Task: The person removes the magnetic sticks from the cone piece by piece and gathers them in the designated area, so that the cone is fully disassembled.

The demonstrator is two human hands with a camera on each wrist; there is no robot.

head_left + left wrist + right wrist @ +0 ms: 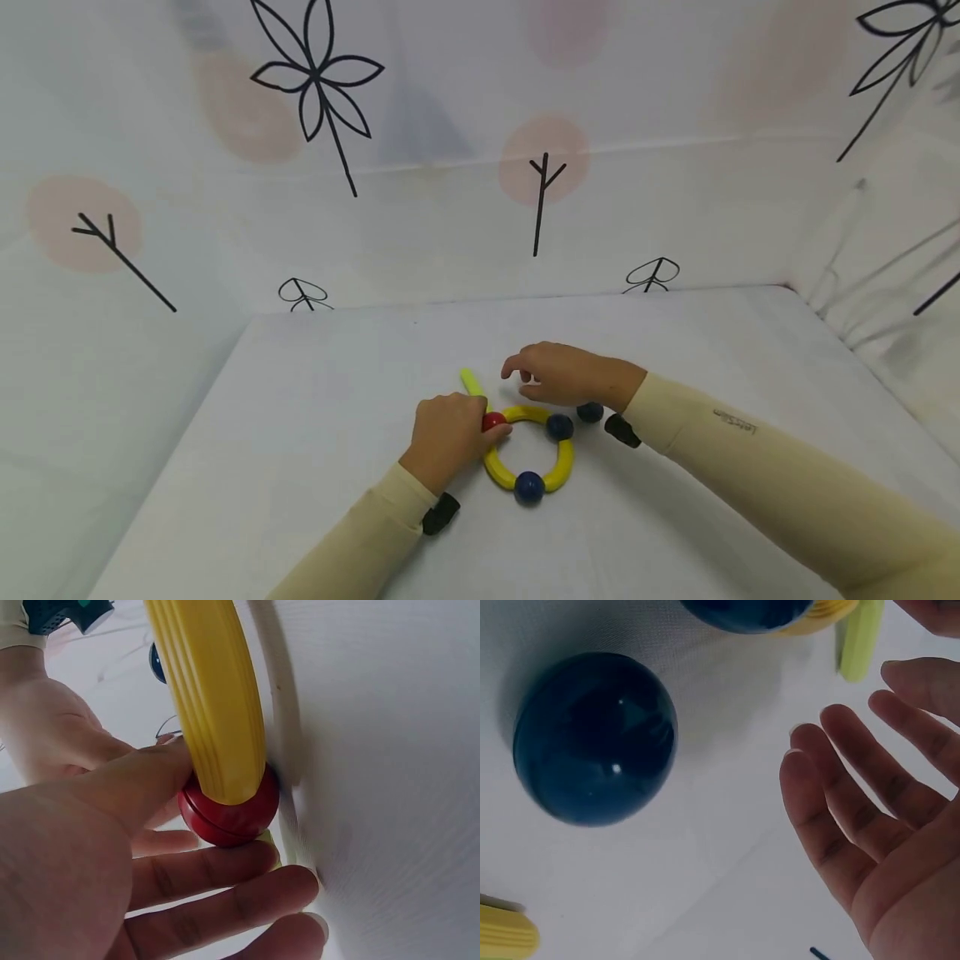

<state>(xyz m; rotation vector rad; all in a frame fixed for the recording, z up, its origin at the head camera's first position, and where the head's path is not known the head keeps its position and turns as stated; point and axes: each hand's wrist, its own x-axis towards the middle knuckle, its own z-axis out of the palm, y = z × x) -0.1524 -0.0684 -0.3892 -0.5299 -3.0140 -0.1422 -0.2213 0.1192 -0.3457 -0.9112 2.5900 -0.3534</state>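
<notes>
Yellow curved rods (pixel 498 472) and balls make up a ring on the white table. My left hand (pixel 447 433) holds its red ball (pixel 493 422) at the ring's left, thumb on one side and fingers on the other. One yellow rod (pixel 214 697) meets that ball in the left wrist view. Two dark blue balls, one at the front (pixel 529 488) and one at the right (pixel 559 427), belong to the ring. A yellow-green stick (pixel 472 382) points away beyond the red ball. Above the table behind the ring, my right hand (pixel 562 375) holds nothing, its fingers loosely bent.
A separate dark blue ball (pixel 590 412) lies under my right wrist. The end of another yellow piece (pixel 506 931) shows at the lower left of the right wrist view. White cloth walls with plant drawings (pixel 315 75) surround the table (pixel 300 433).
</notes>
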